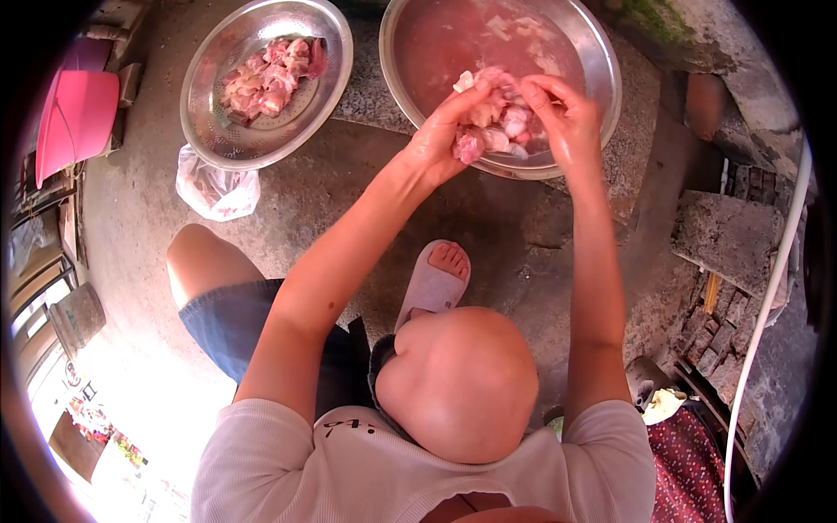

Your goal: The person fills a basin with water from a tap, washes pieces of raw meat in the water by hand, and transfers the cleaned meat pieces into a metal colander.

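Note:
My left hand [438, 132] holds a pale pink piece of raw meat [495, 105] over the near side of a metal basin [390, 74]. My right hand [568, 120] pinches at the meat's right side, thumb and forefinger together. Cloudy reddish water [445, 48] fills the basin, with pale meat pieces [545, 57] showing at the surface. More meat sits partly below my hands, so where the held piece ends is hard to see. To the left, a perforated metal strainer [193, 109] holds a pile of cut raw meat [272, 80].
A white plastic bag [218, 187] lies beneath the strainer's near edge. A pink bucket [78, 122] stands at far left. A pale hose [767, 296] runs down the right side, past stacked bricks [719, 336]. My knee [462, 383] and sandalled foot [436, 279] are below the basin.

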Action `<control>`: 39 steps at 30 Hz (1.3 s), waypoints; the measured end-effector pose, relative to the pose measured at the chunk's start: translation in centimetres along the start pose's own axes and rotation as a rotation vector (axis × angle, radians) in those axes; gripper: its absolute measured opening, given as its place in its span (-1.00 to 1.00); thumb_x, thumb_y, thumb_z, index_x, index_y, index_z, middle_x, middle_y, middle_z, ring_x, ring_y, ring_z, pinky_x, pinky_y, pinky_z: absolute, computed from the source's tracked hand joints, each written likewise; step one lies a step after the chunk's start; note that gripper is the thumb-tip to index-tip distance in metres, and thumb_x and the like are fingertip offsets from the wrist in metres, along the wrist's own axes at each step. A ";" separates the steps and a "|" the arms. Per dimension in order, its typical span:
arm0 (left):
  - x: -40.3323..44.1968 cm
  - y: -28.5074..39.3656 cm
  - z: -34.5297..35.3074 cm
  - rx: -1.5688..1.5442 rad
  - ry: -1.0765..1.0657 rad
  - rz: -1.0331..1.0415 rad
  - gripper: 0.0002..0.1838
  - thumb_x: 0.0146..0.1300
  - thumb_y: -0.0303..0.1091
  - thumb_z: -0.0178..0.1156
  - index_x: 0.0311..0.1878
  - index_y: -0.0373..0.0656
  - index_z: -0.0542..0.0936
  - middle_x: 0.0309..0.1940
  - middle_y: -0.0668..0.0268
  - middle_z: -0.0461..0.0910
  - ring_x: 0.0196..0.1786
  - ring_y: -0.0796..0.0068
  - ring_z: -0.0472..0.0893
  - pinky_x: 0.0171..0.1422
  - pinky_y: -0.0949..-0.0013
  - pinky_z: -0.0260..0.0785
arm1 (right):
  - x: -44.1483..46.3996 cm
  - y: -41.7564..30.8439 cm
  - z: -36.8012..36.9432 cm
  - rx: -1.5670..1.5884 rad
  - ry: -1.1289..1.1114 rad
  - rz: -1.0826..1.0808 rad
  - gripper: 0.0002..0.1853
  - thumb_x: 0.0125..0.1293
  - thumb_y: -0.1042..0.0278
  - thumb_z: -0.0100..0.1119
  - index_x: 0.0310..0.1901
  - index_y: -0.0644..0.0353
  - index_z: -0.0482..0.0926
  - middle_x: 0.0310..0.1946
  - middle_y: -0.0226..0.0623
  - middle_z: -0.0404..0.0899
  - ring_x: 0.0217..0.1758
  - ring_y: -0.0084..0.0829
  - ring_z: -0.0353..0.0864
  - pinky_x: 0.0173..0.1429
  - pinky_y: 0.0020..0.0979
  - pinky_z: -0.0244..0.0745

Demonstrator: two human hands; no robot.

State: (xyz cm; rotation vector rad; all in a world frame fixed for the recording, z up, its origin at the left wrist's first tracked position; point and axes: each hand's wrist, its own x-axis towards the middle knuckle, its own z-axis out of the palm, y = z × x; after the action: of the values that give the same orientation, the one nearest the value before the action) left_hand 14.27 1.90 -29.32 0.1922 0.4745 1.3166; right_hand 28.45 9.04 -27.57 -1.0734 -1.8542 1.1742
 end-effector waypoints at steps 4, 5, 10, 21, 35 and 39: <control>-0.5 1.6 -2.4 -0.228 0.166 0.154 -0.62 0.13 -0.20 0.14 -0.07 -0.22 0.36 -0.25 0.13 0.47 -0.29 0.43 0.55 -0.35 0.54 0.48 | 0.4 -0.8 -1.0 -0.017 0.084 0.076 -0.78 0.25 0.19 0.06 -0.22 0.12 0.61 -0.42 -0.54 0.54 -0.44 -0.69 0.41 -0.41 -0.69 0.27; -1.5 3.8 -2.5 -0.249 0.142 0.256 -0.65 0.12 -0.22 0.17 -0.12 -0.21 0.37 -0.30 0.14 0.44 -0.34 0.45 0.52 -0.55 0.71 0.39 | 0.3 -0.4 -1.9 0.043 0.132 0.185 -0.77 0.26 0.17 0.05 -0.22 0.09 0.62 -0.42 -0.55 0.53 -0.45 -0.69 0.40 -0.42 -0.70 0.25; -6.4 15.8 -8.9 -0.186 0.540 0.716 -0.61 0.28 -0.21 -0.22 0.09 -0.22 0.24 0.09 -0.03 0.24 0.14 0.05 0.35 0.22 -0.22 0.18 | 0.8 6.6 -6.5 -0.086 0.144 0.314 -0.79 0.27 0.24 0.02 -0.20 0.10 0.61 -0.47 -0.50 0.56 -0.44 -0.69 0.43 -0.38 -0.68 0.28; 1.8 9.0 -8.0 0.485 0.526 0.579 -0.70 0.27 -0.32 -0.16 -0.03 -0.27 0.38 -0.03 0.16 0.44 0.01 0.24 0.42 0.18 0.17 0.18 | 5.0 12.9 -5.3 -0.605 -0.311 0.474 -0.39 0.05 0.22 0.17 0.17 0.10 0.23 -0.19 -0.16 0.52 -0.15 -0.38 0.51 -0.17 -0.46 0.43; 12.0 -0.8 -9.8 0.427 0.363 -0.308 -0.70 0.23 -0.27 -0.09 -0.08 -0.25 0.43 -0.15 0.15 0.48 -0.09 0.33 0.48 -0.02 0.19 0.39 | 3.2 11.4 1.6 0.504 -0.295 0.723 -0.28 0.00 0.54 0.08 0.26 0.07 0.09 -0.01 -0.16 0.36 -0.04 -0.36 0.46 -0.21 -0.46 0.47; 8.8 0.9 -8.1 0.084 0.097 -0.235 -0.68 0.18 -0.33 -0.10 -0.04 -0.29 0.39 -0.10 0.13 0.46 -0.01 0.27 0.45 0.08 0.16 0.32 | 1.7 8.4 0.3 0.916 -0.132 0.712 -0.32 0.03 0.63 -0.02 0.26 0.09 0.11 -0.13 -0.25 0.42 -0.13 -0.47 0.46 -0.30 -0.50 0.44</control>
State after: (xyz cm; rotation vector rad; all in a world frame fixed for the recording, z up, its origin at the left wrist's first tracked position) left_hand 11.49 9.49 -38.13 0.1383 0.6161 1.0800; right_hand 29.83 12.59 -35.21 -1.1005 -0.7615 2.2286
